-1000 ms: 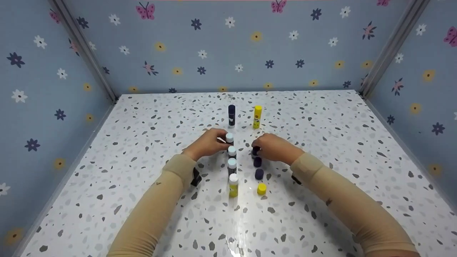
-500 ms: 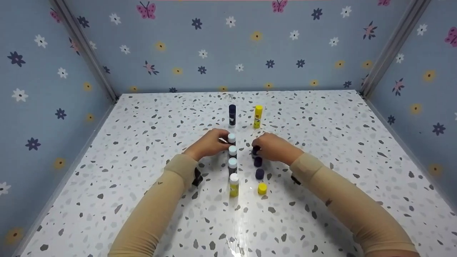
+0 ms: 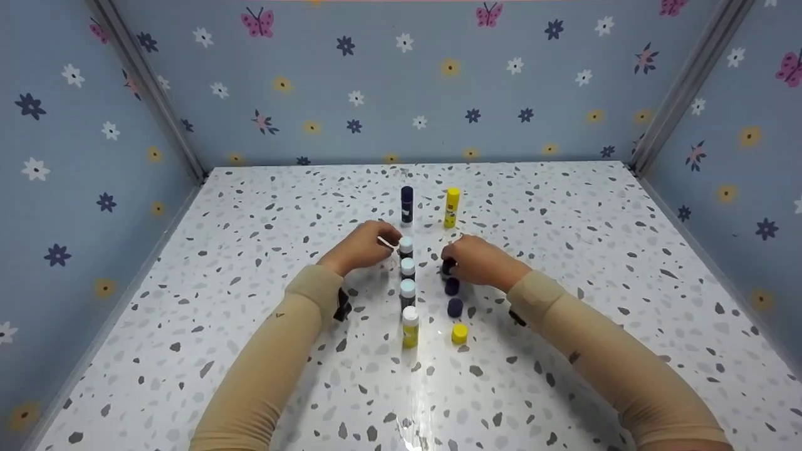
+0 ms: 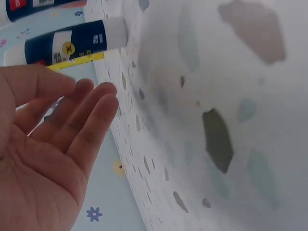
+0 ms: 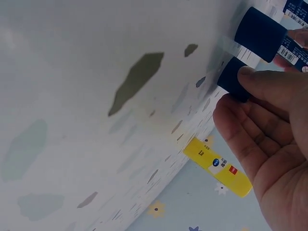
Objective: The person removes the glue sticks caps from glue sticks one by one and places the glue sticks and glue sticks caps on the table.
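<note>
Uncapped glue sticks stand upright in a column in the head view: several dark blue ones, with the rear one farthest back, and a yellow one at the front. My left hand is just left of the rear stick. In the left wrist view, my left hand has loosely bent fingers and holds nothing, below a dark blue glue stick. My right hand pinches a dark blue cap between thumb and fingers at the table. Another dark blue cap stands beside it.
Behind the column stand a capped dark blue glue stick and a capped yellow one. Nearer me on the right are dark caps and a yellow cap. Patterned walls enclose the speckled table.
My left hand has let go of the rear glue stick and drawn slightly left and back. The stick stays upright in the column. My right hand keeps its place on the cap.
</note>
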Demonstrator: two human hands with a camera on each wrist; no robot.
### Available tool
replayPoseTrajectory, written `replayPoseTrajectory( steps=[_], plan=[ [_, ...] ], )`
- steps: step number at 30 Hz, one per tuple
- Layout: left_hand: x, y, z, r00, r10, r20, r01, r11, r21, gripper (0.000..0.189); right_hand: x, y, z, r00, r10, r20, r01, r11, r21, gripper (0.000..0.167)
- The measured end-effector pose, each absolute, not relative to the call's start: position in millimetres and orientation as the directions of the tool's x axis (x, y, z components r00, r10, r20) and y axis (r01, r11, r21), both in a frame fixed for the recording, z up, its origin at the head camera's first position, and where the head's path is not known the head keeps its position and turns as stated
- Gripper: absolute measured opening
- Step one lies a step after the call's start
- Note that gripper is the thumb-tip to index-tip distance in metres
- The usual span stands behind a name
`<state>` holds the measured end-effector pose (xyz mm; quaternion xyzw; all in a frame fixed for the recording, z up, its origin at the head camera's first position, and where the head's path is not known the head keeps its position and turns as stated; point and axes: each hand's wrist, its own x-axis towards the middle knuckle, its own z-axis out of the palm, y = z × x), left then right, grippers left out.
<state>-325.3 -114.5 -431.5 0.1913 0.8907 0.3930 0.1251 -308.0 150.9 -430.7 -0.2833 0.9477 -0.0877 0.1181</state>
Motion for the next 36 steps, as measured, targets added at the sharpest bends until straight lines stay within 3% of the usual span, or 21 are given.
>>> replayPoseTrajectory(
  steps=[5,14,24,36],
  plan=[
    [-337.3,-113.9,-428.7,-0.935,0.352,-0.048,0.189,0.608,0.771,0.038,-308.3,152.8,-433.5,-0.812,-0.561,-0.159,-0.52,0.82,-0.241,0.016],
    [-360.2,-103.8,-433.4,-0.969,0.244,-0.033,0.127,0.613,0.78,0.057,-306.2,153.7,-437.6,-0.828,-0.527,-0.193,-0.475,0.841,-0.259,0.014],
    [-379.7,-89.3,-439.4,-0.978,0.208,-0.031,0.108,0.621,0.777,0.067,-307.8,153.9,-434.6,-0.835,-0.514,-0.194,-0.467,0.85,-0.243,0.016],
    [-391.3,-81.8,-438.9,-0.984,0.177,-0.024,0.095,0.636,0.766,0.063,-310.5,152.1,-433.0,-0.824,-0.537,-0.181,-0.494,0.837,-0.235,0.018]
  ],
)
